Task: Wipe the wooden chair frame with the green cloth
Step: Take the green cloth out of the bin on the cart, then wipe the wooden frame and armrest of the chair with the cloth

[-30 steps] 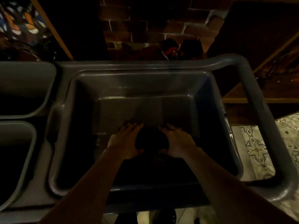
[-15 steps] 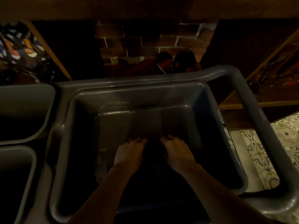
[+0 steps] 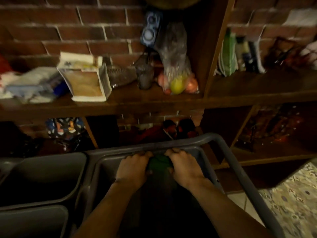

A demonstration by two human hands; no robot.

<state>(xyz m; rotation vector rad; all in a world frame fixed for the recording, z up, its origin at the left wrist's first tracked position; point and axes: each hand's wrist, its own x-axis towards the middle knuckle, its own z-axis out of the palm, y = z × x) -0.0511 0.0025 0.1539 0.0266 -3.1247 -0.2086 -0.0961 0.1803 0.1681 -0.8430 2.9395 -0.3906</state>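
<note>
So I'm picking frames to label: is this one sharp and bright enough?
Head view: dim and warm; shelf clutter smeared by motion blur; tub interior nearly black; green cloth between left hand and right hand barely readable.

The view has tilted up: a dark wooden shelf against the red brick wall, blurred and cluttered, now fills the upper half from nine to three o'clock, where before only the deep grey plastic bin filled the frame. Both hands have risen from the bin's floor toward its far rim at twelve o'clock. The left hand and right hand have closed in on the bunched green cloth, now visibly green rather than a dark lump.
</note>
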